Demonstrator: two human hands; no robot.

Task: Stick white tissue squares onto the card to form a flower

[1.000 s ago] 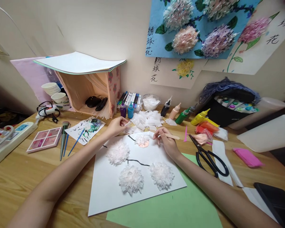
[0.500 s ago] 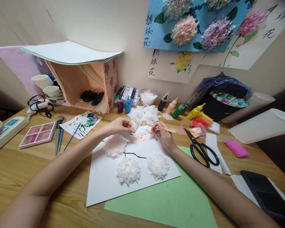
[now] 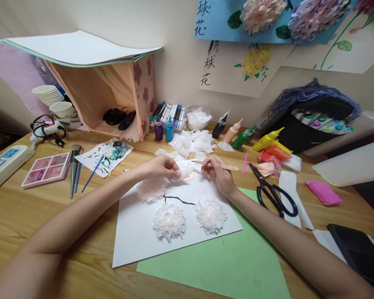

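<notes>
A white sheet lies on the wooden desk over a green sheet. Three white tissue flowers are stuck on it, joined by a black painted stem. My left hand pinches a small white tissue piece over a partly covered pink patch at the sheet's far edge. My right hand holds a wooden stick beside that patch, its tip pointing left toward the tissue.
Loose white tissue squares lie behind the sheet, with paint bottles, markers and a bowl. Black scissors lie right, a dark tablet near right. Left: brushes, palette, power strip, peach shelf box.
My left hand has carried a tissue piece from the pile to the pink patch, meeting the right hand. The camera has tilted down.
</notes>
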